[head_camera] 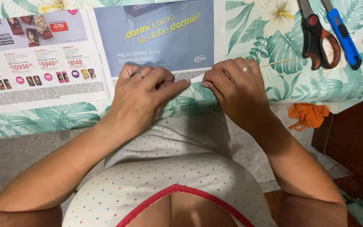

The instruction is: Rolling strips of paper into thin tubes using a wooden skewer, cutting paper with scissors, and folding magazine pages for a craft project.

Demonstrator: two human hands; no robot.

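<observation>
A blue printed magazine sheet (160, 38) lies on the leaf-patterned tablecloth (274, 46). Its near edge is rolled up around a thin wooden skewer (276, 63), whose tip sticks out to the right. My left hand (141, 94) presses the rolled edge with thumb and fingers at the left. My right hand (232, 86) pinches the same roll at the right, fingers curled over the skewer. Both hands meet near the table's front edge. A ring shows on each hand.
Another catalogue page (38, 59) lies to the left. Scissors with black and red handles (316, 38) and a blue utility knife (343, 33) rest at the far right. An orange crumpled scrap (309, 114) lies on the floor below the table edge.
</observation>
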